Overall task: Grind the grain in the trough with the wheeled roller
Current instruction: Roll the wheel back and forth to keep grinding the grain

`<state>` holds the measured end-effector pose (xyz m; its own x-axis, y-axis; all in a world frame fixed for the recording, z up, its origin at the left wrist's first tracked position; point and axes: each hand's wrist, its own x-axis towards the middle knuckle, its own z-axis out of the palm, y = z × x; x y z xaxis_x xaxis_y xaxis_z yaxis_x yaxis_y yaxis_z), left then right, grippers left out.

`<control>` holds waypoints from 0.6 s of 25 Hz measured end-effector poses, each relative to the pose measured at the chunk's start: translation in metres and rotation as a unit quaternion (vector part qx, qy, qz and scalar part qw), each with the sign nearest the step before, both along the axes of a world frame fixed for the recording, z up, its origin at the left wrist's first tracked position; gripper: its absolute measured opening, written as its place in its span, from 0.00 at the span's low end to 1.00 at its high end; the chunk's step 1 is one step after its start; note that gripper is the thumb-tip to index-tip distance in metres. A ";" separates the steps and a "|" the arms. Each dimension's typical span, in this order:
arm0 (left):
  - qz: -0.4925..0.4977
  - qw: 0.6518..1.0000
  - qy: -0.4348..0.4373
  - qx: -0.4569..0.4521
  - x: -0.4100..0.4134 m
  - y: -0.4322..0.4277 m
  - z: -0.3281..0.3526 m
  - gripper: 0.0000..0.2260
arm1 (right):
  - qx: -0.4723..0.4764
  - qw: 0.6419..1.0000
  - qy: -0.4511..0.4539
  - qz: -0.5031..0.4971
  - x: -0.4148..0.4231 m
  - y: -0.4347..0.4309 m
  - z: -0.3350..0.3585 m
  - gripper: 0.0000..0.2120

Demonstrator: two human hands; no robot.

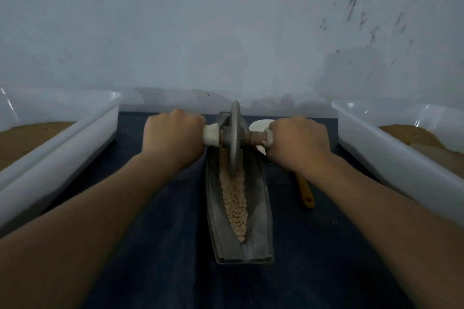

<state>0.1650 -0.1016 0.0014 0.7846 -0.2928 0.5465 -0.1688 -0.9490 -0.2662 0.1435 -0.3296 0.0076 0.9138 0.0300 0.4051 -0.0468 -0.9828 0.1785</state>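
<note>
A long grey metal trough [261,211] lies lengthwise on the dark table, its V-shaped groove filled with pale crushed grain [236,200]. The wheeled roller [235,138], a grey metal disc on a cross axle, stands upright in the groove near the trough's far end. My left hand [173,138] grips the axle's white-wrapped left handle. My right hand [298,143] grips the right handle. Both fists hide most of the handles.
A white plastic tub [60,148] holding brown grain sits at the left, and another white tub [391,143] with brown grain at the right. A spatula with a wooden handle [306,192] lies right of the trough, partly under my right wrist. A pale wall stands close behind.
</note>
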 end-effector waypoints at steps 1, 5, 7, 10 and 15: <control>0.004 1.000 -0.002 -0.011 -0.002 0.000 -0.003 0.08 | -0.002 1.000 0.004 0.000 0.000 0.002 0.002 0.08; -0.017 1.000 -0.001 -0.010 -0.039 0.013 -0.004 0.10 | -0.013 0.999 0.019 0.038 -0.047 -0.001 0.007 0.12; -0.048 0.999 -0.005 0.024 -0.062 0.023 0.003 0.13 | -0.007 0.998 0.031 0.061 -0.075 -0.008 0.009 0.13; -0.077 0.993 -0.057 0.074 -0.083 0.026 0.019 0.18 | 0.021 0.996 0.054 0.062 -0.092 -0.019 0.007 0.11; -0.011 0.996 -0.039 0.079 -0.032 0.011 0.002 0.13 | 0.008 0.999 0.016 0.031 -0.037 -0.013 -0.007 0.11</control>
<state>0.1331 -0.0908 0.0035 0.7336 -0.3972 0.5514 -0.1627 -0.8905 -0.4249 0.1063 -0.3430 0.0008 0.9229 0.0804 0.3767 0.0190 -0.9863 0.1639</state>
